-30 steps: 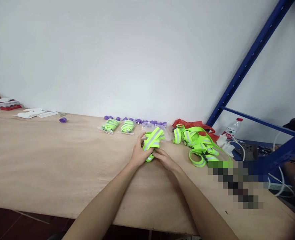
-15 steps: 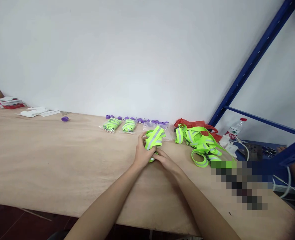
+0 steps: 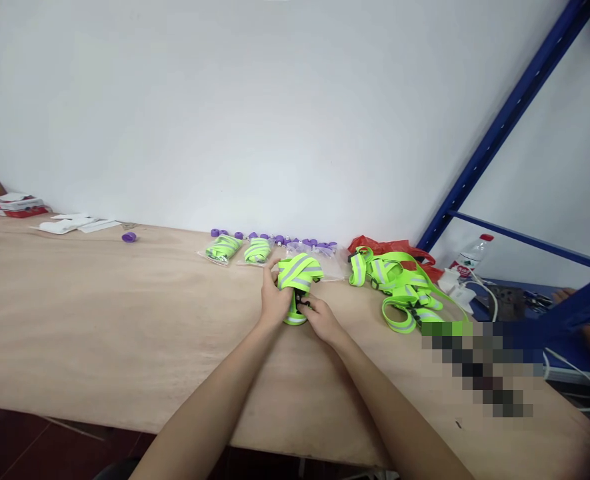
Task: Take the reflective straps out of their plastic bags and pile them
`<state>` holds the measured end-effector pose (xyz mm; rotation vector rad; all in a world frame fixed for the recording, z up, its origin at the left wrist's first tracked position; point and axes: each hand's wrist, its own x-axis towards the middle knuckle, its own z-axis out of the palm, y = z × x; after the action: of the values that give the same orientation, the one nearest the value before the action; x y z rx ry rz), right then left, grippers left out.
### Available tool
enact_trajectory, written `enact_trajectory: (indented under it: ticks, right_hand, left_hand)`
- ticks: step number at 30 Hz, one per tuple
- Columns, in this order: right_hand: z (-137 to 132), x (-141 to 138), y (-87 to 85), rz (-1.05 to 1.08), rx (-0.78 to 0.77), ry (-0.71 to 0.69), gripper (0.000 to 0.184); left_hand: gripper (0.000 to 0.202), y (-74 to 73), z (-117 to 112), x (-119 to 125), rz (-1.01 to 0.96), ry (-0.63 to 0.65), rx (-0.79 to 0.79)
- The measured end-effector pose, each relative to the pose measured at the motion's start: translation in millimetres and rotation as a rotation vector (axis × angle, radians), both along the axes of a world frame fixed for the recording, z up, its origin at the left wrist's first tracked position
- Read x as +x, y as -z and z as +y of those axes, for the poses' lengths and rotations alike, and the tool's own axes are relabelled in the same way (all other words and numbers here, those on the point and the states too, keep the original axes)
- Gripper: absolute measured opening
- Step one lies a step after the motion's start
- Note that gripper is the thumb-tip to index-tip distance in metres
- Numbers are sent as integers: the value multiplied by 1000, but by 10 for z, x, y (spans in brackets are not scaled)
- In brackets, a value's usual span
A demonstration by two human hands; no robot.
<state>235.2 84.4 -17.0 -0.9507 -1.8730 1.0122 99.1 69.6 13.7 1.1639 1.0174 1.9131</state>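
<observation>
A neon-green reflective strap point(image 3: 299, 272), wound into a bundle with grey stripes, is held between my two hands over the middle of the table. My left hand point(image 3: 275, 299) grips the bundle from its left side. Low on the right, my right hand point(image 3: 321, 319) pinches a black plastic buckle point(image 3: 302, 303) on the strap. A short loop of the strap hangs below the buckle. Behind the bundle lie clear plastic bags point(image 3: 332, 265), partly covered by it. A loose heap of the same green straps point(image 3: 399, 280) lies to the right.
Two bagged strap bundles point(image 3: 223, 249) and a row of purple rolls point(image 3: 279, 239) lie along the wall. A red plastic bag point(image 3: 379, 243), a red-capped bottle point(image 3: 475, 255) and a blue metal frame point(image 3: 505, 130) stand right. White papers point(image 3: 65, 225) lie left. Another person's hand point(image 3: 563, 295) shows far right.
The bundle has turned in my hands and moved slightly left, bringing the black buckle into view. My right hand's fingers have shifted onto the buckle.
</observation>
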Motion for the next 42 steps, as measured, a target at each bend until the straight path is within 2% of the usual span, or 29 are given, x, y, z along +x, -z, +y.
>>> enact_trajectory:
  ticks: [5, 11, 14, 18, 22, 28, 32, 35, 38, 42]
  right_hand:
    - [-28, 16, -45, 40, -18, -21, 18]
    - [-21, 68, -84, 114, -75, -88, 22]
    - [15, 126, -79, 269, -173, -6, 26]
    - [75, 166, -58, 636, -332, 162, 29]
    - [143, 167, -41, 844, -314, 261, 28]
    - [231, 267, -68, 1016, -343, 366, 23]
    - [257, 341, -102, 1091, -388, 414, 25]
    - [294, 404, -96, 1108, -353, 445, 24]
    - [358, 518, -60, 1122, -321, 537, 27]
    - [434, 699, -17, 1150, -307, 632, 28]
  left_hand:
    - [56, -24, 66, -51, -150, 31, -15]
    - [55, -46, 121, -187, -311, -114, -188]
    - [50, -11, 172, -270, -369, -136, -241]
    - [42, 86, 258, -333, -407, -87, -290]
    - [28, 178, 325, -336, -445, 49, -359]
    - [15, 208, 336, -320, -400, 132, -524]
    - [23, 126, 281, -253, -431, 181, -482]
    - [29, 25, 224, -248, -580, 237, -404]
    - [31, -57, 181, -341, -736, 261, -345]
    - [32, -97, 164, -487, -810, 252, -289]
